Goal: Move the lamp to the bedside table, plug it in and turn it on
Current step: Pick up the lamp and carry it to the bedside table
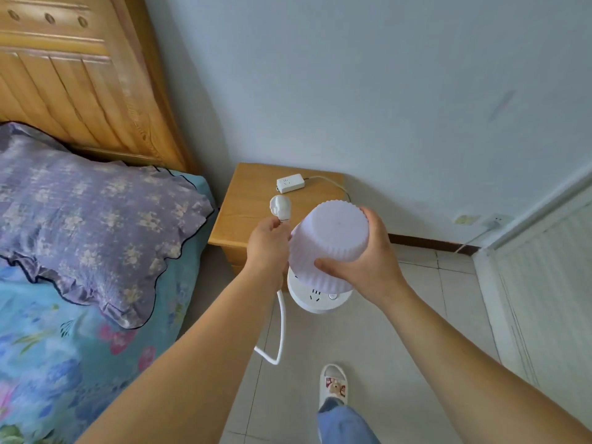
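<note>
A small lamp with a ribbed pale lilac shade (333, 232) and a round white base (315, 298) hangs in the air in front of the wooden bedside table (246, 216). My right hand (362, 257) grips the shade from the right side. My left hand (269, 248) is closed on the lamp's white cord, with the white plug (280, 207) sticking up above the fingers. The cord (281, 328) loops down below my left hand. A white socket strip (290, 183) lies at the back of the table top.
A bed with a purple floral pillow (96, 219) and wooden headboard (83, 78) stands left of the table. The strip's cable runs along the wall to a wall outlet (495, 221). Tiled floor below, my slippered foot (333, 384), a white door frame at right.
</note>
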`<action>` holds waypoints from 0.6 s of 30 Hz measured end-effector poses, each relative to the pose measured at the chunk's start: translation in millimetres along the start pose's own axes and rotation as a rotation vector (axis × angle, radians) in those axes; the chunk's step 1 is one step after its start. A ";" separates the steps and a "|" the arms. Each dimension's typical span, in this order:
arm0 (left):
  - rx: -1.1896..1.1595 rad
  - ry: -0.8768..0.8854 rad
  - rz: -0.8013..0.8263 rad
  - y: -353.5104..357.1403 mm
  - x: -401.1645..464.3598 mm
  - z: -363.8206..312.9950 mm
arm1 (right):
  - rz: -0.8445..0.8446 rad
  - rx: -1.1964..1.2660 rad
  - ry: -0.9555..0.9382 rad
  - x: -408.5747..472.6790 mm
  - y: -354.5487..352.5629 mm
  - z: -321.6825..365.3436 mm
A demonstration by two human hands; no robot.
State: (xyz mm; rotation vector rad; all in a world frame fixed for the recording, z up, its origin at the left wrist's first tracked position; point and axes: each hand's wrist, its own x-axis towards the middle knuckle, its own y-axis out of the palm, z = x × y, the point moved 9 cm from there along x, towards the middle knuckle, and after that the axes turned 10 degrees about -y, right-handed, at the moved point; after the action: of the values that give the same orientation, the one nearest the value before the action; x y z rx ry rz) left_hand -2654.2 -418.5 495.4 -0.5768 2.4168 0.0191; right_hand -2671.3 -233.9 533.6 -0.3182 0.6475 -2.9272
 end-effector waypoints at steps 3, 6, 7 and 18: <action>-0.039 -0.077 -0.073 15.3 48.6 -15.1 | 0.072 -0.018 0.025 57.9 6.9 -24.6; -0.112 -0.126 -0.099 29.4 90.4 -28.2 | 0.130 -0.030 0.031 110.3 14.8 -45.4; -0.128 -0.138 -0.105 33.3 105.6 -31.9 | 0.142 -0.030 0.035 128.0 19.1 -54.7; -0.110 -0.240 0.059 72.1 261.5 -32.5 | 0.167 -0.132 0.189 228.8 76.9 -158.4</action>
State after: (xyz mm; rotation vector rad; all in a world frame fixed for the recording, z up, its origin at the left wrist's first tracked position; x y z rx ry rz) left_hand -2884.7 -463.0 355.7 -0.5208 2.2076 0.2343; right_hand -2923.9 -277.8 400.8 0.0025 0.8509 -2.7809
